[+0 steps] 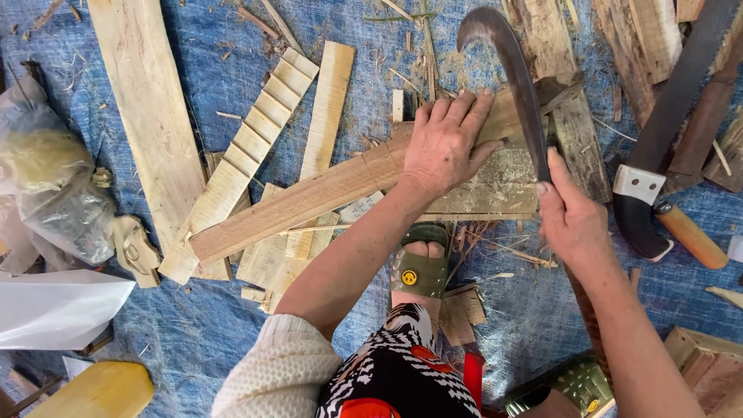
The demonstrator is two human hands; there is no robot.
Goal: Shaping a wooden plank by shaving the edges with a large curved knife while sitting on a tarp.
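While we look down on the blue tarp [193, 325], its whole upper half is crowded with offcuts. Largest is a pale plank [147, 116] running from the top edge toward the left. Next, a long wooden strip [309, 197] lies slantwise across the middle, over a notched slat [259, 124] and thinner boards. Our left hand [445, 143] presses flat on this strip's upper end, fingers spread and extended, not wrapped around it. Our right hand [573, 220] is closed around the handle of a curved hooked blade [515, 85], whose edge stands against the wood just right of the left hand. A hand saw [669, 124] with dark grip lies near the right edge. Clear plastic bags [46, 193] bunch at the left edge, a white sheet [58, 306] below them. An olive sandal [418, 271] with a small round yellow badge sits under the strip.
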